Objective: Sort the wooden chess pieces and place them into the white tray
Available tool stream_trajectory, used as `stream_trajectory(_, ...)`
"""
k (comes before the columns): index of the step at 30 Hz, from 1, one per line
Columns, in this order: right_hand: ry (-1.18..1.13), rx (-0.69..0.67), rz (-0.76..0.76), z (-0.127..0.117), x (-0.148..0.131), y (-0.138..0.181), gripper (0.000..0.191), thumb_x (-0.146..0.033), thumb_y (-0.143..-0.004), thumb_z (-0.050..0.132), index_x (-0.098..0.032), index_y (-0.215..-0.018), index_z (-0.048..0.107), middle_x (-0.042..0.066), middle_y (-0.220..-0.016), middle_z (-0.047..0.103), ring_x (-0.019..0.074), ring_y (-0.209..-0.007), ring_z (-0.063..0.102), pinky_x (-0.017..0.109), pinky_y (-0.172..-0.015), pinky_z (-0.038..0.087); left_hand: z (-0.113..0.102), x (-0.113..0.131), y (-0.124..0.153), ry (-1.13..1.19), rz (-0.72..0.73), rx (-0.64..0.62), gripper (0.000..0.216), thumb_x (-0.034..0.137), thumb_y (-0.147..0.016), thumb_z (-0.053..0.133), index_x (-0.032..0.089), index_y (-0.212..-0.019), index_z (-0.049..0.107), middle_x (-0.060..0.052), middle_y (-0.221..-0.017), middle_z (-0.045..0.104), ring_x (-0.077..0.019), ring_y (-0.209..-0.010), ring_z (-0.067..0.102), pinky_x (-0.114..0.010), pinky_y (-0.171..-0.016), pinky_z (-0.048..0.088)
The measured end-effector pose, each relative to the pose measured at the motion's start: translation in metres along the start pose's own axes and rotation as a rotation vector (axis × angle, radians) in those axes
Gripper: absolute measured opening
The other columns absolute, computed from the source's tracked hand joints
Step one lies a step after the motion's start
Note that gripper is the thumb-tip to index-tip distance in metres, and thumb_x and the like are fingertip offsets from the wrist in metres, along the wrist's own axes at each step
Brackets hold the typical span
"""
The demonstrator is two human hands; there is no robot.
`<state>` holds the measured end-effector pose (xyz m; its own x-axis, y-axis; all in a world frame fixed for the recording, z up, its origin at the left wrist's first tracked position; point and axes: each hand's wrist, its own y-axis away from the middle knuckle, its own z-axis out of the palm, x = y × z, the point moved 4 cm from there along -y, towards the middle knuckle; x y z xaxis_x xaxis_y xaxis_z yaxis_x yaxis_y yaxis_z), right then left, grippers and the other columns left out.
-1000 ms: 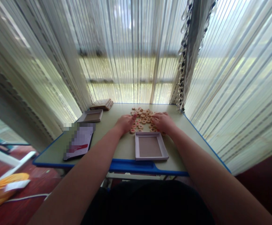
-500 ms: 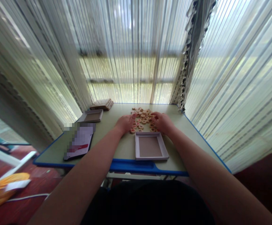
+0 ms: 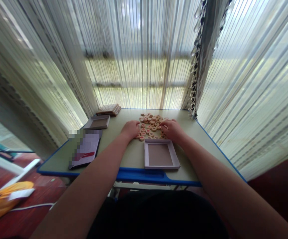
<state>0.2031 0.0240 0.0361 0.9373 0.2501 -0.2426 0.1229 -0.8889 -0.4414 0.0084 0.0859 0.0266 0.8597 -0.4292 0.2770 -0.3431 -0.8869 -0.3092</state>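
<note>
wooden discs (image 3: 150, 123): pale round pieces with red or dark marks, spread in a loose pile on the far half of the tabletop, a bit right of middle, right between your two hands.
left hand (image 3: 131, 128): palm down at the pile's left edge, touching the nearest discs. fingers are curled under and close together, honestly can't tell if they're pinching a piece.
right hand (image 3: 173, 129): palm down on the pile's right side, fingers (image 3: 163, 123) stretched flat and together, pointing left over the discs, not clamped on anything.
grey tray (image 3: 146, 156): shallow, pale rim, sits just on your side of the pile, by the tabletop's near edge.
second tray (image 3: 97, 122): same kind, toward the far left corner, well apart from the discs.
folded board (image 3: 109, 109): right at the far left corner, behind that second tray.
blurred paper (image 3: 85, 151): lying flat along the left edge.
tabletop (image 3: 124, 154): greenish with blue edging.
</note>
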Motion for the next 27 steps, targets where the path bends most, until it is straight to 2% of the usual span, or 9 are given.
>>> stream_trajectory(3, -0.001, 0.018, 0.004, 0.002, 0.006, -0.002, 0.034, -0.029, -0.085, 0.042, -0.020, -0.109, 0.063, 0.005, -0.116, 0.061, 0.0196, -0.107, 0.051, 0.030, -0.096, 0.032, -0.002, -0.011, -0.002, 0.054, -0.120, 0.016, 0.032, 0.016, -0.076, 0.047, 0.016, -0.101, 0.067, -0.008, -0.100, 0.068, -0.0190, -0.093, 0.061, -0.025, -0.084, 0.045)
stream_trajectory(7, 0.035, -0.107, 0.013, 0.010, 0.008, -0.003, 0.046, -0.044, -0.085, 0.041, -0.017, -0.119, 0.056, 0.009, -0.124, 0.056, 0.0221, -0.118, 0.044, 0.034, -0.100, 0.027, -0.005, -0.015, -0.001, 0.113, -0.172, 0.084, 0.027, 0.019, -0.072, 0.056, 0.015, -0.095, 0.068, -0.008, -0.093, 0.069, -0.0183, -0.087, 0.062, -0.025, -0.080, 0.047)
stream_trajectory(9, 0.054, -0.111, 0.012, 0.009, 0.007, -0.003, 0.047, -0.046, -0.086, 0.039, -0.017, -0.117, 0.057, 0.010, -0.121, 0.058, 0.0225, -0.115, 0.046, 0.035, -0.099, 0.028, -0.005, -0.014, -0.001, 0.154, -0.180, 0.105, 0.026, 0.019, -0.071, 0.057, 0.015, -0.094, 0.068, -0.007, -0.091, 0.070, -0.0171, -0.085, 0.063, -0.024, -0.079, 0.047)
stream_trajectory(13, 0.096, -0.036, 0.007, 0.001, 0.007, -0.003, 0.039, -0.041, -0.085, 0.041, -0.020, -0.110, 0.062, 0.007, -0.115, 0.061, 0.0209, -0.107, 0.051, 0.032, -0.095, 0.031, -0.002, -0.015, -0.002, 0.220, -0.219, 0.082, 0.026, 0.018, -0.070, 0.058, 0.016, -0.094, 0.068, -0.005, -0.090, 0.069, -0.0151, -0.083, 0.063, -0.021, -0.076, 0.047)
stream_trajectory(19, 0.173, -0.098, 0.046, 0.003, 0.014, -0.004, 0.030, -0.039, -0.080, 0.048, -0.021, -0.089, 0.070, 0.005, -0.099, 0.067, 0.0202, -0.095, 0.055, 0.030, -0.089, 0.033, -0.005, -0.019, -0.004, 0.145, -0.230, 0.057, 0.033, 0.022, -0.071, 0.057, 0.015, -0.102, 0.065, -0.007, -0.097, 0.068, -0.0172, -0.089, 0.062, -0.022, -0.079, 0.046)
stream_trajectory(23, 0.104, -0.039, 0.064, -0.004, 0.006, -0.003, 0.030, -0.040, -0.080, 0.049, -0.023, -0.092, 0.071, 0.005, -0.101, 0.066, 0.0196, -0.096, 0.053, 0.030, -0.089, 0.032, -0.011, -0.018, 0.000, 0.025, -0.229, 0.047, 0.030, 0.029, -0.071, 0.057, 0.016, -0.096, 0.068, -0.009, -0.093, 0.069, -0.0223, -0.089, 0.062, -0.028, -0.078, 0.047)
stream_trajectory(27, 0.051, -0.128, -0.009, -0.004, -0.006, -0.002, 0.034, -0.047, -0.079, 0.050, -0.021, -0.081, 0.072, 0.006, -0.089, 0.067, 0.0206, -0.092, 0.055, 0.033, -0.089, 0.032, -0.012, -0.020, 0.002, 0.024, -0.272, 0.020, 0.025, 0.035, -0.072, 0.057, 0.018, -0.085, 0.070, -0.010, -0.088, 0.069, -0.0224, -0.084, 0.063, -0.029, -0.073, 0.047)
